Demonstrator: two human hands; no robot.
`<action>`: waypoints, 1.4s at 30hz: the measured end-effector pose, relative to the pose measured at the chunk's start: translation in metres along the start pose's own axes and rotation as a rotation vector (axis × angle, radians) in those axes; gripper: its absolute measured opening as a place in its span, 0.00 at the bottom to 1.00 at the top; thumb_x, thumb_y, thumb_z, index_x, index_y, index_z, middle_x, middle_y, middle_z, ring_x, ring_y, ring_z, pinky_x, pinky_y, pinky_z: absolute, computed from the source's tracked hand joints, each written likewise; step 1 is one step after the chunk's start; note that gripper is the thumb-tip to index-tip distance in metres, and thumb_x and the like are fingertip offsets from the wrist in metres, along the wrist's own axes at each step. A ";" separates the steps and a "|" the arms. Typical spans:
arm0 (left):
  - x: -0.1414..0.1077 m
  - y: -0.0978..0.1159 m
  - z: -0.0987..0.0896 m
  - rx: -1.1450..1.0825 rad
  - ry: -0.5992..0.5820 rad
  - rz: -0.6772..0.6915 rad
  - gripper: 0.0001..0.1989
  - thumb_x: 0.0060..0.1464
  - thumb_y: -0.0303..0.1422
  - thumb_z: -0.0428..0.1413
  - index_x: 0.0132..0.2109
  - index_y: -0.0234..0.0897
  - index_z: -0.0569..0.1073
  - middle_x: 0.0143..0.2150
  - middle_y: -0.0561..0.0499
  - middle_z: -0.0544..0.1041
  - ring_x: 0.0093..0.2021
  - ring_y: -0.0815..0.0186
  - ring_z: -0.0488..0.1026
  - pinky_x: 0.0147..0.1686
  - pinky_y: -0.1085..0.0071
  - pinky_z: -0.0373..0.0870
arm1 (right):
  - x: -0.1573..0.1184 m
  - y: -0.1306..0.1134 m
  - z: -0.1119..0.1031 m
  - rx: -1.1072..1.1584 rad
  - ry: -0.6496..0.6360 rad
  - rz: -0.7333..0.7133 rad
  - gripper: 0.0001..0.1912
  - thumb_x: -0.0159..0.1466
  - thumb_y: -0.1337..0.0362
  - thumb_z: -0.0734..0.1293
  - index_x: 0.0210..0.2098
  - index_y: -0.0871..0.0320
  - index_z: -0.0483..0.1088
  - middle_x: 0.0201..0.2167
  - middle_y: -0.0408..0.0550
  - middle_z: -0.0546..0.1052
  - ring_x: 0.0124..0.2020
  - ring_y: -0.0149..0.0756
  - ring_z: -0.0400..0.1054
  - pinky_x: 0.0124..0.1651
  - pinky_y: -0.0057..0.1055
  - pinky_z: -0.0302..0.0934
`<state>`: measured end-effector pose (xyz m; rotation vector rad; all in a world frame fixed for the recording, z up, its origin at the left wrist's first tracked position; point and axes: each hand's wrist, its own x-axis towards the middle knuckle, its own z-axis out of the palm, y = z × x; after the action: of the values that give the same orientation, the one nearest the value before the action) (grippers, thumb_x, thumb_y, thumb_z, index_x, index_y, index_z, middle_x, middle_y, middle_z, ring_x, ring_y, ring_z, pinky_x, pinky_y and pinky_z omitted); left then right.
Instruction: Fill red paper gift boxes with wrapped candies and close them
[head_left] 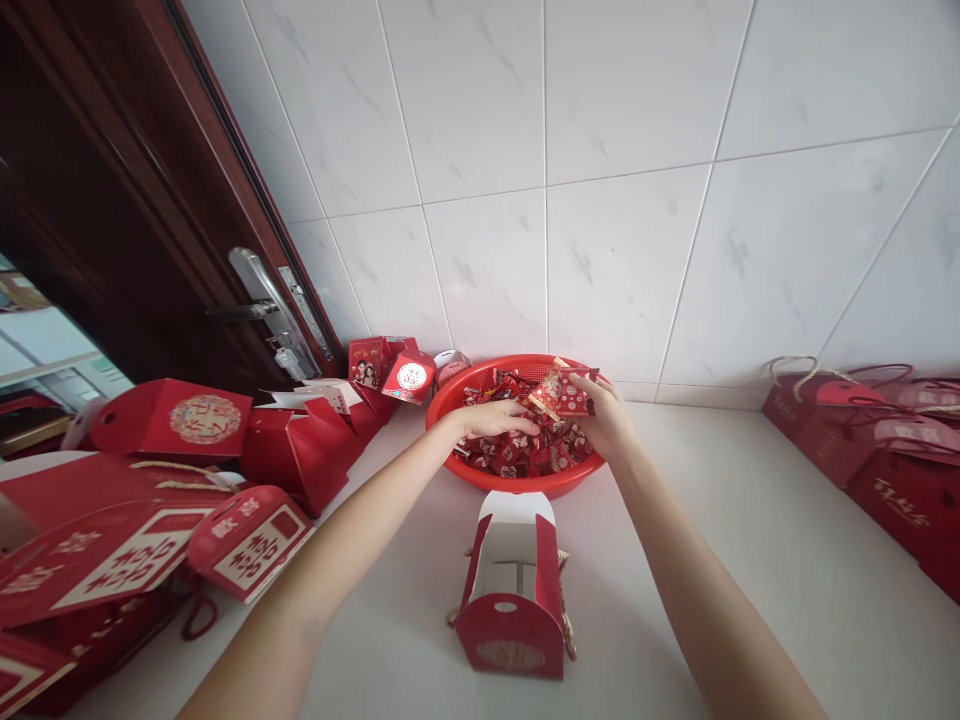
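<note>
An orange-red plastic basket (435, 412) stands against the wall, filled with red-wrapped candies (510, 462). My left hand (495, 418) reaches in over its left side, fingers stretched out over the candies and touching or nearly touching them. At the basket's right side, my right hand (609, 420) is closed on a red and gold patterned packet (574, 392), raised above the candies. Whether it is one packet or a few together I cannot tell. In front of the basket, nearer to me, sits a red gift box (510, 630), open at the top, with a white inside and rope handles at its sides.
Red gift boxes (202, 420) and boxes with printed characters (251, 540) crowd the left side. More red boxes (862, 440) with cord handles line the right edge of the white table (750, 500). A dark door (150, 180) with a metal handle is at left; a tiled wall (622, 250) rises behind.
</note>
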<state>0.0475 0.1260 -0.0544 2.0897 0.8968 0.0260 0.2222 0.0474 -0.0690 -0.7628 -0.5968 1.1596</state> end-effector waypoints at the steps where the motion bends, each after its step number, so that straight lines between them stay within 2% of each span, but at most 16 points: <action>1: 0.000 0.000 0.000 -0.031 0.034 0.003 0.20 0.53 0.49 0.58 0.42 0.36 0.77 0.39 0.50 0.78 0.40 0.63 0.72 0.38 0.71 0.66 | 0.000 0.000 0.000 -0.005 -0.001 0.000 0.08 0.48 0.65 0.76 0.27 0.57 0.76 0.27 0.44 0.80 0.29 0.37 0.75 0.30 0.30 0.69; 4: -0.001 0.000 0.001 -0.181 0.067 -0.038 0.24 0.53 0.50 0.60 0.50 0.38 0.76 0.45 0.48 0.79 0.45 0.62 0.73 0.40 0.70 0.69 | 0.000 -0.001 0.000 -0.019 -0.015 0.002 0.08 0.49 0.64 0.76 0.28 0.57 0.76 0.28 0.45 0.81 0.29 0.38 0.75 0.30 0.31 0.69; 7: -0.002 0.002 0.002 -0.267 0.070 -0.109 0.27 0.51 0.50 0.62 0.51 0.36 0.76 0.45 0.47 0.79 0.43 0.60 0.74 0.37 0.69 0.73 | 0.000 -0.001 0.000 -0.021 -0.012 0.008 0.09 0.49 0.63 0.76 0.28 0.57 0.75 0.27 0.45 0.80 0.29 0.38 0.75 0.28 0.31 0.68; 11: 0.001 0.000 0.001 -0.217 0.161 -0.154 0.23 0.53 0.47 0.61 0.50 0.36 0.76 0.51 0.46 0.78 0.49 0.58 0.73 0.38 0.69 0.74 | 0.000 -0.001 0.000 -0.010 0.002 0.005 0.08 0.49 0.65 0.75 0.28 0.58 0.76 0.27 0.45 0.80 0.28 0.37 0.75 0.28 0.30 0.67; 13: 0.003 -0.002 0.001 -0.198 0.182 -0.150 0.20 0.56 0.45 0.59 0.50 0.37 0.77 0.55 0.46 0.77 0.54 0.57 0.71 0.44 0.70 0.73 | 0.000 -0.001 0.000 -0.011 -0.005 0.007 0.07 0.49 0.64 0.75 0.28 0.57 0.76 0.27 0.44 0.80 0.28 0.36 0.74 0.28 0.29 0.67; 16: 0.006 -0.004 -0.001 -0.169 0.186 -0.137 0.14 0.58 0.40 0.56 0.46 0.38 0.79 0.59 0.49 0.76 0.62 0.59 0.66 0.55 0.73 0.67 | 0.000 0.000 0.000 -0.009 -0.007 0.008 0.07 0.49 0.65 0.75 0.28 0.57 0.76 0.27 0.44 0.80 0.28 0.36 0.74 0.27 0.29 0.66; 19: 0.006 -0.004 -0.002 -0.153 0.153 -0.168 0.12 0.58 0.36 0.53 0.45 0.41 0.79 0.62 0.52 0.74 0.65 0.59 0.63 0.52 0.74 0.67 | 0.001 0.000 -0.001 -0.013 -0.004 0.005 0.09 0.48 0.64 0.76 0.28 0.57 0.75 0.25 0.44 0.79 0.28 0.37 0.74 0.26 0.29 0.65; 23: 0.005 -0.003 -0.001 -0.149 0.111 -0.218 0.15 0.52 0.32 0.55 0.46 0.41 0.78 0.62 0.52 0.73 0.62 0.57 0.67 0.38 0.75 0.72 | 0.002 0.001 -0.002 -0.024 -0.009 -0.006 0.10 0.48 0.63 0.77 0.27 0.57 0.74 0.25 0.43 0.78 0.27 0.36 0.74 0.26 0.29 0.65; 29: 0.005 -0.003 -0.001 -0.145 0.108 -0.190 0.23 0.44 0.25 0.50 0.48 0.37 0.77 0.54 0.47 0.78 0.51 0.60 0.74 0.29 0.76 0.69 | 0.001 0.001 -0.002 -0.017 -0.005 -0.011 0.10 0.48 0.62 0.77 0.27 0.57 0.75 0.26 0.43 0.79 0.28 0.36 0.74 0.27 0.29 0.66; 32: 0.007 -0.005 -0.001 -0.134 0.118 -0.148 0.28 0.39 0.21 0.47 0.48 0.35 0.77 0.49 0.46 0.80 0.48 0.63 0.75 0.30 0.76 0.66 | 0.001 0.002 -0.002 -0.010 -0.013 -0.013 0.10 0.47 0.63 0.77 0.27 0.58 0.75 0.25 0.42 0.79 0.27 0.35 0.73 0.25 0.27 0.65; 36: 0.007 -0.007 -0.001 -0.114 0.113 -0.096 0.30 0.38 0.19 0.46 0.49 0.36 0.77 0.48 0.46 0.81 0.48 0.64 0.76 0.30 0.76 0.65 | 0.002 0.002 -0.003 0.003 -0.016 -0.010 0.10 0.47 0.63 0.77 0.27 0.58 0.75 0.26 0.43 0.79 0.26 0.34 0.72 0.25 0.27 0.64; 39: 0.007 -0.010 -0.001 -0.081 0.101 -0.083 0.27 0.39 0.19 0.48 0.46 0.36 0.78 0.47 0.47 0.81 0.47 0.63 0.76 0.32 0.76 0.67 | 0.002 0.002 -0.003 0.005 -0.024 -0.015 0.09 0.48 0.63 0.77 0.26 0.58 0.75 0.25 0.43 0.79 0.26 0.34 0.72 0.25 0.27 0.63; 42: 0.007 -0.012 -0.002 -0.039 0.091 -0.078 0.20 0.39 0.20 0.56 0.42 0.37 0.80 0.42 0.51 0.81 0.45 0.62 0.77 0.38 0.74 0.70 | 0.002 0.003 -0.003 -0.003 -0.025 -0.012 0.09 0.48 0.63 0.77 0.27 0.57 0.75 0.24 0.43 0.79 0.25 0.34 0.72 0.24 0.28 0.63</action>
<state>0.0445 0.1367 -0.0636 2.0296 1.0236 0.0973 0.2237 0.0495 -0.0728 -0.7476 -0.6238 1.1590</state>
